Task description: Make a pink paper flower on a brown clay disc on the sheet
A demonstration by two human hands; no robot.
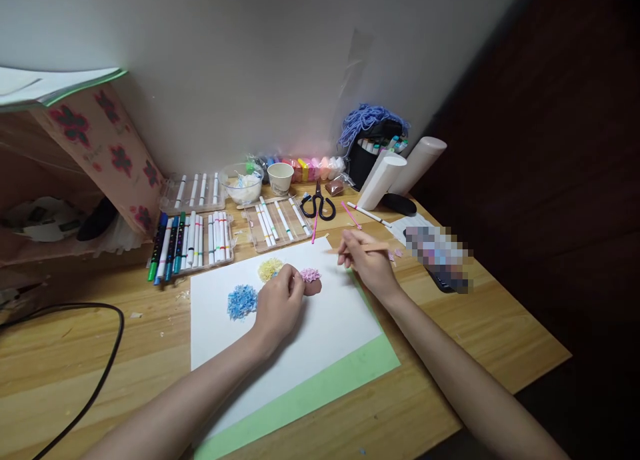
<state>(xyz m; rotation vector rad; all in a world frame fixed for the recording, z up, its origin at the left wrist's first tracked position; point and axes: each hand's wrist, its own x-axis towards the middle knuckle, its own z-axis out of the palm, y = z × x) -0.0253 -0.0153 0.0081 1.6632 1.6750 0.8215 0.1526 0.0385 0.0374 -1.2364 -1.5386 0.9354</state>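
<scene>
On a white sheet of paper [330,327] lie a blue cluster of small bits [243,301], a yellow cluster [270,269] and a brown clay piece [313,287] topped with pink bits [311,275]. My left hand [280,300] rests on the paper with its fingers pinched together at the left edge of the brown and pink piece. What those fingertips hold, if anything, is hidden. Above the paper's right side, my right hand [370,263] grips a pointed wooden stick [375,247], its tip toward the left.
Marker trays [277,223], black-handled scissors [319,207], a paper cup [281,179] and a clear bowl [243,185] stand behind the paper. White cylinders [383,183] and a blurred-out phone-like object [443,260] are on the right. A black cable [113,360] curves at left.
</scene>
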